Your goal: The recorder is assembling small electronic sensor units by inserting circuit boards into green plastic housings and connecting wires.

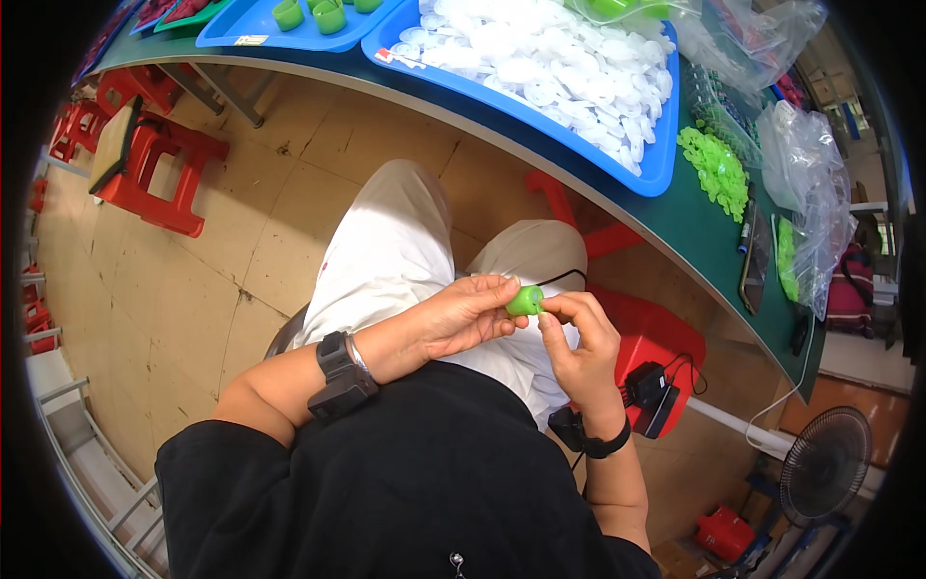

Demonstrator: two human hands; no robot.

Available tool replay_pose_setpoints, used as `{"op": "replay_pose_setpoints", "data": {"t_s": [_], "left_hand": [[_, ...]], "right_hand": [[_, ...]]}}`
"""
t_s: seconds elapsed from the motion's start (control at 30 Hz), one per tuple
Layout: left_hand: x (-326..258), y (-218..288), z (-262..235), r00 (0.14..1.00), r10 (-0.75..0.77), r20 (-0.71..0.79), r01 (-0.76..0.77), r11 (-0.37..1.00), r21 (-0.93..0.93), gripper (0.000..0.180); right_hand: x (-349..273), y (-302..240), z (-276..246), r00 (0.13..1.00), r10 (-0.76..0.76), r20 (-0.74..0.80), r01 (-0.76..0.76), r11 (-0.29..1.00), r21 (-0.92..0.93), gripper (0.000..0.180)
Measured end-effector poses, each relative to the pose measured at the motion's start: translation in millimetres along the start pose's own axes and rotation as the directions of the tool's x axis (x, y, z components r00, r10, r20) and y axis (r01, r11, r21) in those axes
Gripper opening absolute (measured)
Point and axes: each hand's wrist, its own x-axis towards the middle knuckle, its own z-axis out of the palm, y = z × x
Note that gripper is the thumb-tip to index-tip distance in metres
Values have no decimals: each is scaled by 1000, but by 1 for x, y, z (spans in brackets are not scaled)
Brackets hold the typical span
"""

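Note:
Above my lap I hold a small green plastic cup-shaped part (524,301). My left hand (463,317) is closed on it, thumb on top and fingers beneath. On the cup's right side, my right hand (586,345) pinches thumb and forefinger together at its rim. Whether a small piece sits between those right fingertips is too small to make out. Similar green cups (329,17) stand in a blue tray (280,39) on the table at the upper left. A larger blue tray (637,181) beside it is heaped with white translucent plastic discs (569,72).
Beyond my knees curves the green table (690,227). Small bright green pieces (716,169), clear plastic bags (805,159) and a phone-like dark object (755,265) lie on its right. A red stool (159,164) is at left, a black fan (825,463) at lower right.

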Motion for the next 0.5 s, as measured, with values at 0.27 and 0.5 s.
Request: {"op": "replay_pose_setpoints", "data": {"t_s": [0.27, 0.5], "left_hand": [[0, 1, -2, 996, -53, -68, 45, 992, -117, 29], [0, 0, -7, 993, -107, -50, 98, 983, -156, 30]], "right_hand": [[3, 1, 5, 970, -244, -20, 235, 950, -208, 18], [4, -4, 0, 981, -186, 50, 192, 966, -171, 18]]}}
